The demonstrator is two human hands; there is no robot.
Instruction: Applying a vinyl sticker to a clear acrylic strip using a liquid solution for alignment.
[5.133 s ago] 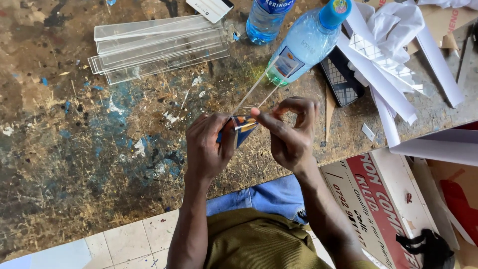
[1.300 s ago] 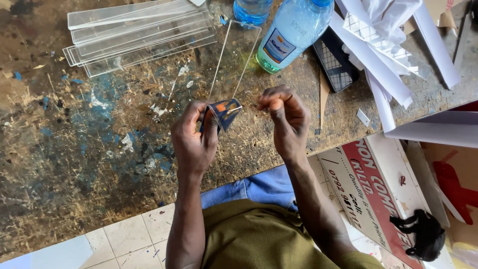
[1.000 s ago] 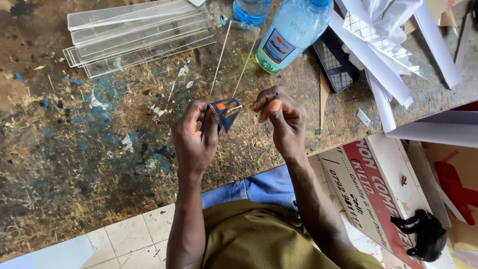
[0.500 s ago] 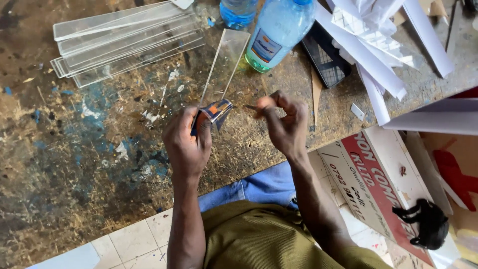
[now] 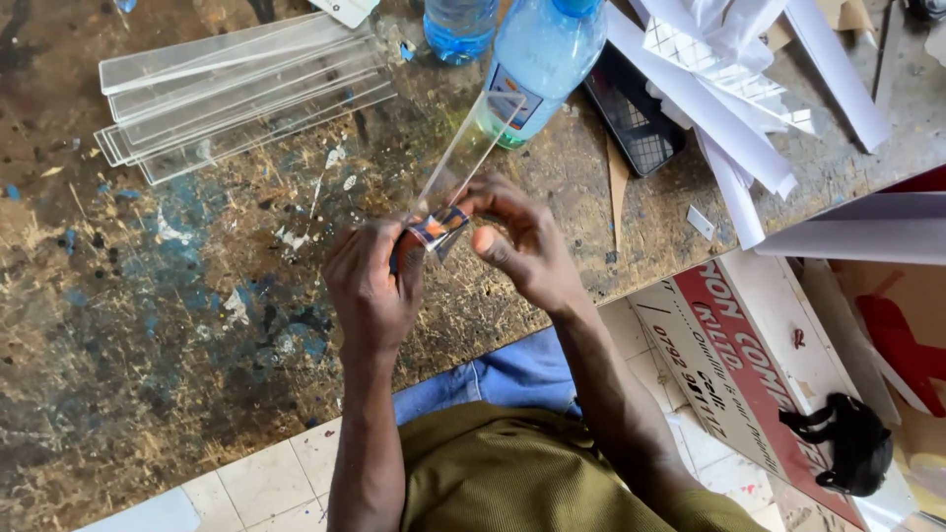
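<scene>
Hands together above the paint-stained workbench (image 5: 148,325): left hand (image 5: 370,291) pinching a small orange-and-blue piece (image 5: 434,229), perhaps tape, at the near end of a clear acrylic strip (image 5: 463,163). Right hand (image 5: 527,246) pinches that same end, strip angling up toward the water bottle (image 5: 537,59).

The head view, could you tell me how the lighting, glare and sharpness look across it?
Head view: soft, even daylight, with only faint shadows under the left hand and right hand; the clear strip they hold shows pale reflections along its edges; the stacked clear strips gleam lightly; the worktable is sharp, no obvious blur.
</scene>
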